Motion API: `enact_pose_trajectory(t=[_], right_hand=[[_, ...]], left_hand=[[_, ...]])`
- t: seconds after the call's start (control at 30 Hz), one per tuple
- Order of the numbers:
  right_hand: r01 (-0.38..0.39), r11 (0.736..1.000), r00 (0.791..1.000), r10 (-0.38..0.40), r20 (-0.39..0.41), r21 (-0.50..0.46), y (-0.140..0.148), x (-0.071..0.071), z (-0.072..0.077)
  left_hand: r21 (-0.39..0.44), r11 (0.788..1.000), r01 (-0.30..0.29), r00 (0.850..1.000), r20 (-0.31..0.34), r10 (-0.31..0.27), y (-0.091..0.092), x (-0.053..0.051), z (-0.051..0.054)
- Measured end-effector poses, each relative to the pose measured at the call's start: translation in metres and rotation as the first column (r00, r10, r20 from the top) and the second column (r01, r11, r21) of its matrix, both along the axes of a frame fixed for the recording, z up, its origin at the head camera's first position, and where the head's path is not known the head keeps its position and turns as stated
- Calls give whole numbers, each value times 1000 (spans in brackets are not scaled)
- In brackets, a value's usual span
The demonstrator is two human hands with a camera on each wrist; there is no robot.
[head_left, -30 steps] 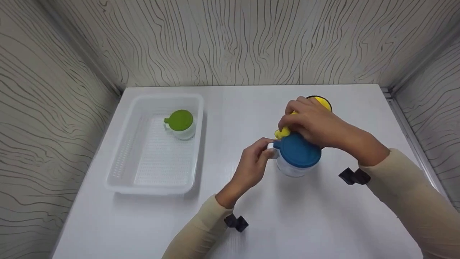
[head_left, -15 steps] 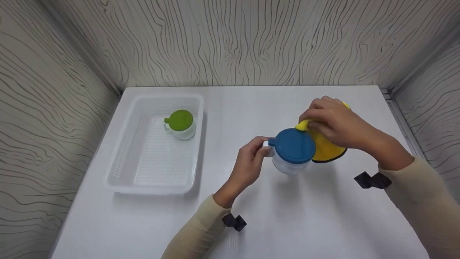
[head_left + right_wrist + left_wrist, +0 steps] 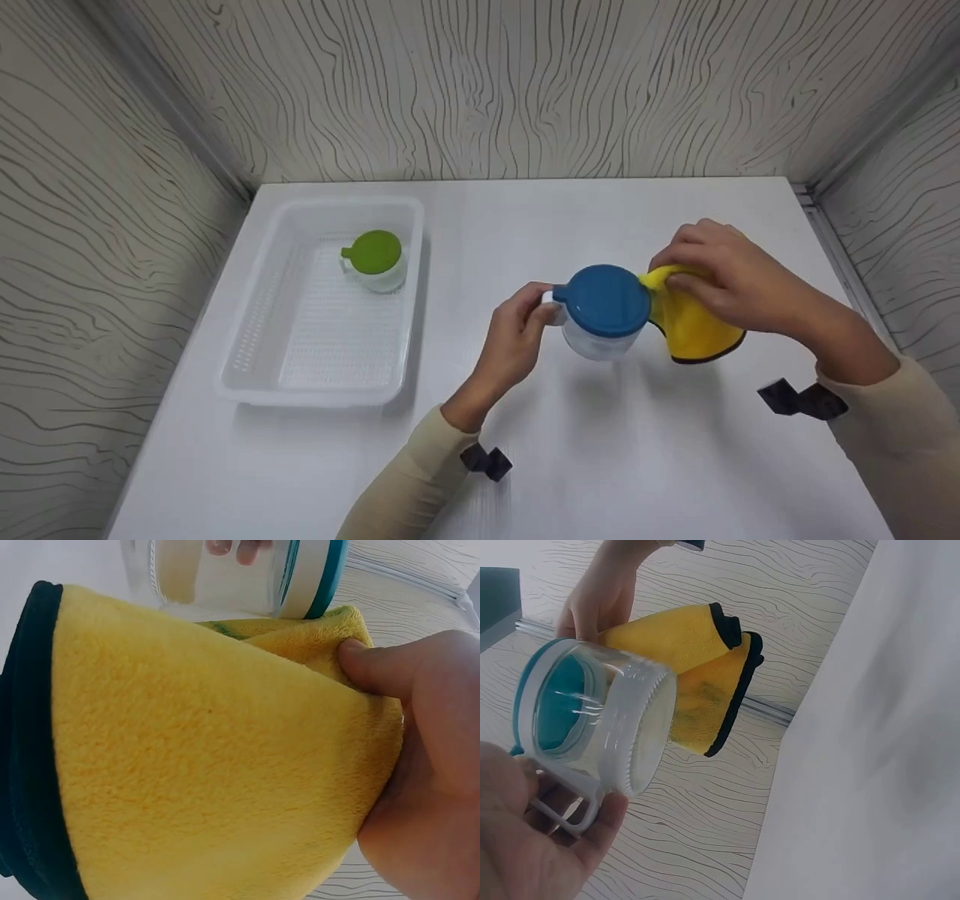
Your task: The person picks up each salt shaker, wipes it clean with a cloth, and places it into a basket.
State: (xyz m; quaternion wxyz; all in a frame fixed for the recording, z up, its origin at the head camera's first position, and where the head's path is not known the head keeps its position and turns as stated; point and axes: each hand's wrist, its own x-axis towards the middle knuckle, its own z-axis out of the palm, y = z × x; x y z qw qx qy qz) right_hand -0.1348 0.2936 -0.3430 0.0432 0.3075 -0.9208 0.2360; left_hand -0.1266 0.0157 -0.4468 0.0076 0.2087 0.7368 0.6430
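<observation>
A clear jar with a blue lid [image 3: 607,301] is held up over the table by its white side handle. My left hand [image 3: 512,337] grips that handle; in the left wrist view the fingers curl round the handle [image 3: 581,810]. My right hand [image 3: 739,277] pinches a yellow cloth [image 3: 697,326] with a black edge, which hangs down at the right of the jar. The bunched top of the cloth touches or nearly touches the lid's right edge. In the right wrist view the cloth [image 3: 202,742] covers much of the scene, and the thumb presses on it.
On the left of the white table [image 3: 480,465] stands a white perforated basket [image 3: 322,397]. Inside it, near its right wall, is a smaller jar with a green lid [image 3: 376,252]. Patterned walls [image 3: 480,90] close off the back and sides.
My right hand has drawn the cloth from the lid's far side round to its right and nearer me. My left hand and the jar have shifted slightly left.
</observation>
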Motion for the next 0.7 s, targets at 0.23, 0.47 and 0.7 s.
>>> enact_pose_trajectory(t=[0.23, 0.47, 0.7], right_hand=[[-68, 998, 998, 68, 0, 17, 6, 14, 3], [-85, 996, 996, 85, 16, 1, 8, 26, 1], [-10, 1000, 1000, 11, -23, 9, 2, 28, -2]], left_hand=[[13, 1000, -6, 1000, -5, 6, -1, 0, 0], [12, 1000, -7, 1000, -10, 7, -1, -2, 0], [8, 1000, 2, 1000, -4, -2, -1, 0, 3]])
